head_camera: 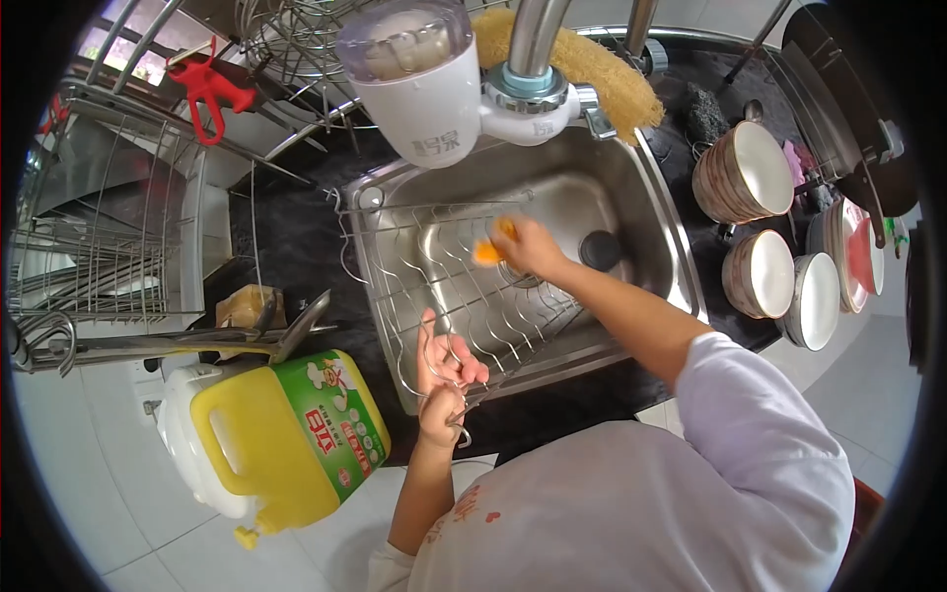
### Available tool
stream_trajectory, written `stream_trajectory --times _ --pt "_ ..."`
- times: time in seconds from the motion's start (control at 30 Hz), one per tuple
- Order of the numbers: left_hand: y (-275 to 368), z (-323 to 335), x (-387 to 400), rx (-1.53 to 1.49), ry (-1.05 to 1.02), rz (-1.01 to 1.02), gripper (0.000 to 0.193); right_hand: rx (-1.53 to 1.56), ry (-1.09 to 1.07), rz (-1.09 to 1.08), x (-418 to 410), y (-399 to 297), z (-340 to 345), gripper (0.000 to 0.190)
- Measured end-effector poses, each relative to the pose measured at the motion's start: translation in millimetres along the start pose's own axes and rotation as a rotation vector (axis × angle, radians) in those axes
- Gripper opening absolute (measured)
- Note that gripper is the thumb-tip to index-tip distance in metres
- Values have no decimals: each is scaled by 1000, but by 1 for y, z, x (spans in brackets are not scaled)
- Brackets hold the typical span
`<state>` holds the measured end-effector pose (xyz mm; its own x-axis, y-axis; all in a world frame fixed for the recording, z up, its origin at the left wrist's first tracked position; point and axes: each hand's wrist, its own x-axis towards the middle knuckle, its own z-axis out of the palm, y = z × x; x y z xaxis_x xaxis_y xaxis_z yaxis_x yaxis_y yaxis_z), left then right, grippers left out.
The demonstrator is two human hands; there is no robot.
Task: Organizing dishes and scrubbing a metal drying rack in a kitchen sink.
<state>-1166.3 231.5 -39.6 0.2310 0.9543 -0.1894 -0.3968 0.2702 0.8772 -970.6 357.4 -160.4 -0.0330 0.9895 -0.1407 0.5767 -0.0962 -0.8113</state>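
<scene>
A metal wire rack with wavy bars slants over the stainless-steel sink. My left hand grips the rack by its near corner, with the thumb side wrapped at the frame and some fingers spread under the bars. In my right hand is an orange cloth or sponge, blurred, held against or just above the rack's bars; I cannot tell its exact kind. Under the rack, a round metal drain strainer shows partly behind my right hand. A black round drain cover lies in the basin.
Above the sink hangs a white faucet filter, with a loofah behind it. Stacked bowls stand on the dark counter to the right. A yellow detergent jug and a wire dish rack are at left, with red-handled scissors above.
</scene>
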Motion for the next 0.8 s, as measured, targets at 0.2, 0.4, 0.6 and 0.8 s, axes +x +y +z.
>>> stream_trajectory --times 0.2,0.4,0.6,0.8 --pt "1 0 4 6 -2 14 95 9 66 -8 -7 -5 25 31" --pt "-8 -4 3 -10 -83 27 89 146 -99 113 -30 -18 -12 31" --pt "-2 -6 9 -48 -16 21 93 57 24 -187 -62 -54 11 31" --pt "-1 -9 9 -36 -11 -12 95 341 -80 65 -79 19 -3 30"
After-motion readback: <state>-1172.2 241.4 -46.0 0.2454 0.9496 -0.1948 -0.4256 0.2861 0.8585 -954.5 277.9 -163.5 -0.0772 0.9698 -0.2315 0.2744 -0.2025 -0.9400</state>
